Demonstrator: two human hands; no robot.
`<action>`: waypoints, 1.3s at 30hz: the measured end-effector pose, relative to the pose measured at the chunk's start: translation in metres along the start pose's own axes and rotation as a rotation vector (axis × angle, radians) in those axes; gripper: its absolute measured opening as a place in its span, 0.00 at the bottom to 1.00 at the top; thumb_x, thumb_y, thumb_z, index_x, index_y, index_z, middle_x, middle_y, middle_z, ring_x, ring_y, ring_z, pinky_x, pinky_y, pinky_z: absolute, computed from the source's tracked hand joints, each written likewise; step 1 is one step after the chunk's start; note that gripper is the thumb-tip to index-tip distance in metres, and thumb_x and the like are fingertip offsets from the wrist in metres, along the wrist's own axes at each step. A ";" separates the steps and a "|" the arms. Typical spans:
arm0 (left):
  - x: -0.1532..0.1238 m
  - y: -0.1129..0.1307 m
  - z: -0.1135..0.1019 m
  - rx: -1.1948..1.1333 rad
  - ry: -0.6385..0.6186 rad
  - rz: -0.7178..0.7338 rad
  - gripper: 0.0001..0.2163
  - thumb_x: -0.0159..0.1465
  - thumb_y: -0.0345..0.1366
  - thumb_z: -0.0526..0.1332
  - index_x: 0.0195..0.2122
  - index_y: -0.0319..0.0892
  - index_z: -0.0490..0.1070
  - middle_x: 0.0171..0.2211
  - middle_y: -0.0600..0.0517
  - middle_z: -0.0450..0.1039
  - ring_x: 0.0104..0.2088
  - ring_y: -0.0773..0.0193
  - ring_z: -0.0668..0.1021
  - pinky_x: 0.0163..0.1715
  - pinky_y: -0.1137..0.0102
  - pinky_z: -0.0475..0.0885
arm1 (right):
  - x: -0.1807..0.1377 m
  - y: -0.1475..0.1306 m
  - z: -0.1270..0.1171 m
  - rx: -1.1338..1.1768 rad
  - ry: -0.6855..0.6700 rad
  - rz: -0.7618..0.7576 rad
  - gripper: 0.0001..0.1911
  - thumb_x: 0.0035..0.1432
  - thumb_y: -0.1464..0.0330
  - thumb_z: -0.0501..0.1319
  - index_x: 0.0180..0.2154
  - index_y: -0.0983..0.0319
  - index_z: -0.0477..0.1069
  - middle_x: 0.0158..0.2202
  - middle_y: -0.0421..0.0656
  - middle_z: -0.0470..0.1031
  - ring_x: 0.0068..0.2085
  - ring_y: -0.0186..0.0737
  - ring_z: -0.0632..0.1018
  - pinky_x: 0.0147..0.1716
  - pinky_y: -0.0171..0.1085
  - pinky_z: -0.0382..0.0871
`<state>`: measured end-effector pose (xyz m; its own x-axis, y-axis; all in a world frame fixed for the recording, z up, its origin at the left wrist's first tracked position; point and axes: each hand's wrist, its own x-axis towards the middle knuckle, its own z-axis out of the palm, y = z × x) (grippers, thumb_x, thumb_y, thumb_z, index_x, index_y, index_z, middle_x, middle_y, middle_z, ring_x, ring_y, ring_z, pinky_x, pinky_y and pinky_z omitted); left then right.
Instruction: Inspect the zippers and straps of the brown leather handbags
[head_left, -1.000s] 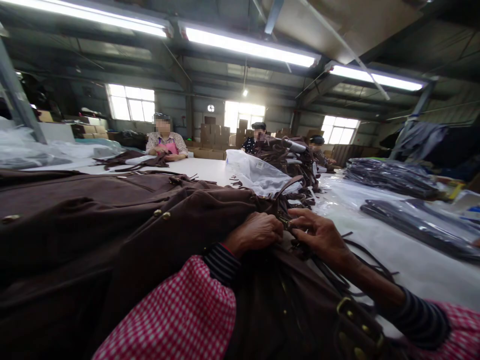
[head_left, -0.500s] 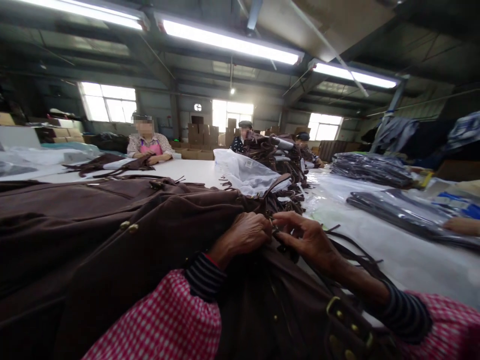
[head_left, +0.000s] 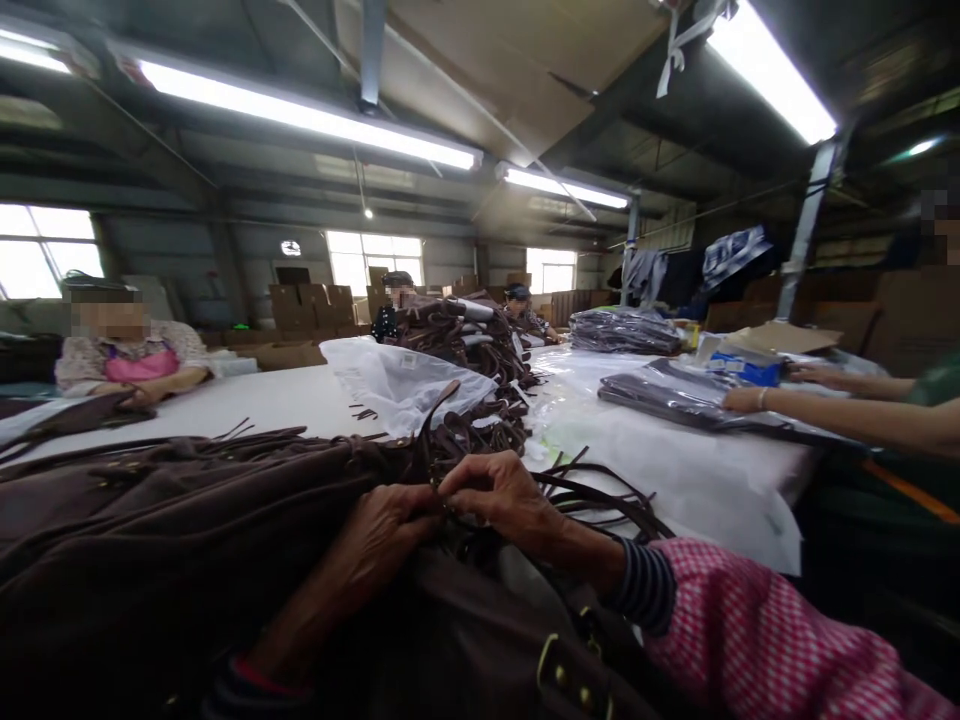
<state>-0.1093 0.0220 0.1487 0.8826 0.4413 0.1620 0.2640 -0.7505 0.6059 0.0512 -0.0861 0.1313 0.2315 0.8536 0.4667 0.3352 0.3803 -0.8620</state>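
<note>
My left hand [head_left: 390,525] is closed, its fingertips pinching the base of a dark brown strap [head_left: 427,425] that curls upward. Touching it from the right, my right hand [head_left: 499,500] is pinched shut at the same spot. A small shiny fitting shows between the fingertips, too small to make out. Under both wrists spread dark brown bags [head_left: 225,520], leather-like and piled on the table. One has a brass buckle [head_left: 549,658] and rivets at the lower right. Several thin brown straps [head_left: 600,490] trail out beyond my right hand.
A white plastic bag [head_left: 397,385] and a heap of brown straps [head_left: 465,340] lie ahead on the white table [head_left: 255,395]. Wrapped dark packages [head_left: 660,390] sit to the right, under a co-worker's hands [head_left: 742,400]. Another person in a pink apron [head_left: 142,365] handles brown pieces at left.
The view has swung right, so the hands and table appear further left. The co-worker's arms at right have come into view. Both hands keep their pinch at the same spot.
</note>
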 end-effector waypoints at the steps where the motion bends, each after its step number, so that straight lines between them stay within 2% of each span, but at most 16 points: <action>1: 0.000 0.000 0.000 -0.011 0.007 -0.005 0.12 0.59 0.44 0.54 0.25 0.41 0.67 0.25 0.54 0.65 0.30 0.61 0.69 0.29 0.72 0.58 | 0.000 0.001 -0.001 -0.021 -0.008 -0.017 0.07 0.50 0.72 0.65 0.33 0.62 0.81 0.30 0.39 0.78 0.33 0.36 0.75 0.36 0.34 0.69; 8: 0.000 -0.006 0.002 -0.049 0.029 0.012 0.13 0.61 0.43 0.55 0.27 0.40 0.70 0.27 0.53 0.69 0.31 0.61 0.71 0.30 0.71 0.61 | -0.008 0.010 0.001 -0.113 0.003 -0.199 0.08 0.58 0.73 0.65 0.38 0.60 0.82 0.34 0.40 0.78 0.37 0.36 0.76 0.40 0.35 0.68; 11: -0.001 -0.006 0.003 -0.082 0.035 0.029 0.13 0.62 0.42 0.55 0.29 0.40 0.72 0.28 0.53 0.70 0.32 0.61 0.71 0.32 0.72 0.62 | -0.007 0.010 0.003 -0.090 0.004 -0.213 0.08 0.59 0.73 0.64 0.38 0.60 0.82 0.34 0.40 0.78 0.37 0.37 0.76 0.40 0.35 0.68; 15: -0.004 -0.003 0.004 -0.082 0.071 0.029 0.12 0.62 0.41 0.56 0.28 0.39 0.72 0.26 0.54 0.69 0.31 0.63 0.70 0.30 0.72 0.60 | -0.003 0.010 0.001 -0.018 -0.045 -0.133 0.07 0.59 0.71 0.64 0.38 0.60 0.82 0.34 0.40 0.77 0.37 0.37 0.75 0.39 0.35 0.68; 18: -0.007 -0.001 0.006 -0.059 0.115 0.025 0.10 0.61 0.37 0.58 0.27 0.38 0.73 0.25 0.55 0.68 0.29 0.66 0.70 0.29 0.72 0.57 | -0.004 0.012 -0.003 0.016 -0.094 -0.036 0.07 0.59 0.66 0.66 0.36 0.61 0.82 0.31 0.39 0.74 0.30 0.33 0.72 0.31 0.33 0.65; 22: -0.010 0.000 0.007 -0.098 0.136 0.046 0.08 0.59 0.33 0.59 0.31 0.38 0.77 0.27 0.54 0.73 0.30 0.66 0.72 0.30 0.73 0.60 | -0.005 0.019 -0.007 0.043 -0.104 0.098 0.13 0.57 0.58 0.69 0.35 0.63 0.79 0.25 0.37 0.69 0.23 0.30 0.66 0.22 0.31 0.59; 27: -0.011 -0.001 0.006 -0.337 0.113 0.096 0.07 0.60 0.34 0.62 0.33 0.38 0.79 0.29 0.53 0.75 0.31 0.65 0.73 0.32 0.73 0.64 | -0.001 0.010 0.000 0.203 0.009 0.192 0.20 0.55 0.54 0.71 0.35 0.65 0.76 0.24 0.39 0.73 0.21 0.28 0.66 0.19 0.28 0.56; 30: -0.011 -0.001 0.006 -0.479 0.201 0.051 0.08 0.59 0.36 0.64 0.35 0.37 0.78 0.30 0.52 0.76 0.31 0.65 0.74 0.32 0.73 0.65 | 0.004 0.002 0.008 0.329 0.069 0.222 0.20 0.54 0.54 0.72 0.33 0.65 0.74 0.22 0.40 0.73 0.20 0.26 0.65 0.17 0.26 0.55; 33: -0.009 0.000 0.008 -0.637 0.326 -0.009 0.14 0.58 0.38 0.67 0.44 0.39 0.72 0.27 0.53 0.75 0.28 0.65 0.75 0.30 0.73 0.65 | 0.007 0.004 0.014 0.382 0.117 0.217 0.20 0.50 0.56 0.74 0.33 0.64 0.74 0.26 0.41 0.76 0.22 0.28 0.70 0.17 0.25 0.57; 34: -0.008 0.000 0.008 -0.679 0.361 -0.023 0.16 0.58 0.38 0.67 0.44 0.39 0.69 0.26 0.55 0.75 0.27 0.65 0.75 0.29 0.73 0.65 | 0.008 0.006 0.015 0.379 0.119 0.216 0.20 0.48 0.56 0.75 0.33 0.65 0.75 0.27 0.41 0.77 0.23 0.29 0.71 0.18 0.25 0.59; 37: -0.006 0.001 0.008 -0.702 0.411 -0.034 0.12 0.57 0.39 0.69 0.35 0.39 0.69 0.24 0.55 0.73 0.26 0.67 0.73 0.28 0.74 0.65 | 0.008 0.011 0.018 0.335 0.083 0.222 0.19 0.49 0.57 0.74 0.34 0.66 0.78 0.26 0.42 0.77 0.22 0.28 0.71 0.18 0.26 0.60; 39: -0.006 0.002 0.006 -0.655 0.394 -0.039 0.12 0.56 0.41 0.70 0.31 0.38 0.71 0.26 0.54 0.73 0.27 0.67 0.73 0.29 0.74 0.65 | 0.008 0.013 0.019 0.331 0.060 0.217 0.18 0.51 0.59 0.73 0.35 0.67 0.79 0.24 0.41 0.77 0.22 0.28 0.71 0.19 0.26 0.61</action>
<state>-0.1118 0.0147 0.1439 0.6408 0.6966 0.3226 -0.1014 -0.3398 0.9350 0.0404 -0.0680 0.1199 0.3203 0.9082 0.2694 -0.0377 0.2964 -0.9543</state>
